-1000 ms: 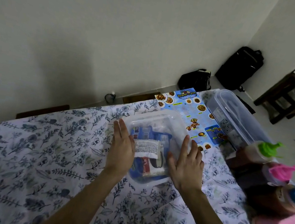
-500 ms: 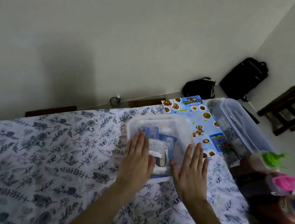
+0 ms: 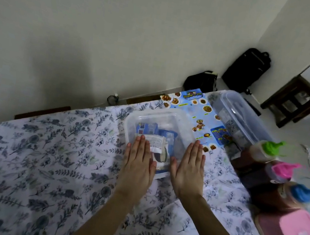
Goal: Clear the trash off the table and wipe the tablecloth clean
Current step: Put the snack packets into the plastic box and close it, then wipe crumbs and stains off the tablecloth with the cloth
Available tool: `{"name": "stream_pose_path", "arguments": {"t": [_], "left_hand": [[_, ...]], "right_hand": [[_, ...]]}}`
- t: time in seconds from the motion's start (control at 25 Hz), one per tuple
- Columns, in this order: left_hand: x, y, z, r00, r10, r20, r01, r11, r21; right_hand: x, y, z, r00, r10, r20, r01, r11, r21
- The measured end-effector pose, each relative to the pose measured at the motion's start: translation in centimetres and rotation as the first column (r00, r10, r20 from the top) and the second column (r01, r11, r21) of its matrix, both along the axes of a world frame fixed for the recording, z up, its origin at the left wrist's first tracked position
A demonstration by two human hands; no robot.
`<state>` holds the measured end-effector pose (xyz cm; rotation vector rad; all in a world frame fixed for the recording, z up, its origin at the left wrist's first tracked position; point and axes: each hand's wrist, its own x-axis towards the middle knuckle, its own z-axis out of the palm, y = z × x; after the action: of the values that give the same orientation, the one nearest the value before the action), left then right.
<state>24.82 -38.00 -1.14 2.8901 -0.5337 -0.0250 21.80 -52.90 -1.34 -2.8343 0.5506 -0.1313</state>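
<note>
Left hand (image 3: 137, 165) slid onto clear container (image 3: 161, 120); right hand (image 3: 188, 170) flat too.

head cam | looks forward-down | close over tablecloth (image 3: 44, 160) | tilted

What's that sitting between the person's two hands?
In the head view, a clear plastic box holding a white packet lies between left hand and right hand.

Dim, soft, wide-angle edge distortion
</note>
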Motion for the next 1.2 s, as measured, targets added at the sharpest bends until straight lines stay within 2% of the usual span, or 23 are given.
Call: {"name": "stream_pose_path", "arguments": {"t": [0.12,0.16,0.2,0.28,0.32,0.4,0.52,0.6,0.72,0.88,1.08,1.2], "left_hand": [[0.1,0.0,1.8,0.998,-0.055,0.020,0.055,0.998,-0.013],[-0.9,0.1,2.2,0.988,-0.148,0.036,0.150,0.987,-0.049],[-2.6,0.3,2.2,0.963,-0.258,0.072,0.266,0.955,-0.131],[-7.8,0.4,1.5,0.919,-0.380,0.110,0.394,0.857,-0.333],[-10.3,0.3,1.1,0.904,-0.424,0.060,0.413,0.827,-0.382],[-13.7,-0.8,-0.9,0.866,-0.497,-0.050,0.437,0.802,-0.409],[-15.4,-3.7,-4.5,0.830,-0.527,-0.184,0.436,0.818,-0.375],[-15.3,-5.4,-5.6,0.834,-0.528,-0.163,0.465,0.830,-0.308],[-14.6,-6.3,-6.6,0.833,-0.529,-0.159,0.499,0.844,-0.196],[-14.7,-5.8,-7.1,0.806,-0.566,-0.170,0.539,0.822,-0.182],[-14.6,-5.3,-5.8,0.799,-0.557,-0.226,0.508,0.827,-0.243],[-14.9,-2.7,-3.9,0.846,-0.451,-0.285,0.350,0.873,-0.341]], "right_hand": [[-0.1,-0.9,1.2,0.997,0.062,-0.040,-0.058,0.994,0.095],[-1.4,-1.1,1.5,0.996,0.081,-0.023,-0.079,0.992,0.096],[-3.8,-1.2,1.3,0.994,0.108,0.005,-0.108,0.991,0.081],[-11.1,-1.0,-0.8,0.986,0.166,0.018,-0.167,0.985,0.033],[-15.3,-1.0,-1.8,0.987,0.163,0.007,-0.163,0.986,0.020],[-22.0,-2.1,-3.0,0.998,0.056,0.014,-0.056,0.998,0.008],[-26.3,-5.0,-3.8,0.984,-0.151,-0.096,0.155,0.987,0.043],[-26.8,-6.5,-3.6,0.973,-0.177,-0.149,0.192,0.977,0.096],[-26.9,-6.8,-4.0,0.974,-0.173,-0.148,0.191,0.975,0.113],[-27.0,-6.8,-5.1,0.982,-0.174,-0.080,0.181,0.979,0.090],[-27.0,-7.2,-4.9,0.994,-0.093,-0.055,0.099,0.989,0.109],[-27.1,-6.8,-3.9,0.997,-0.080,-0.001,0.079,0.985,0.152]]}}
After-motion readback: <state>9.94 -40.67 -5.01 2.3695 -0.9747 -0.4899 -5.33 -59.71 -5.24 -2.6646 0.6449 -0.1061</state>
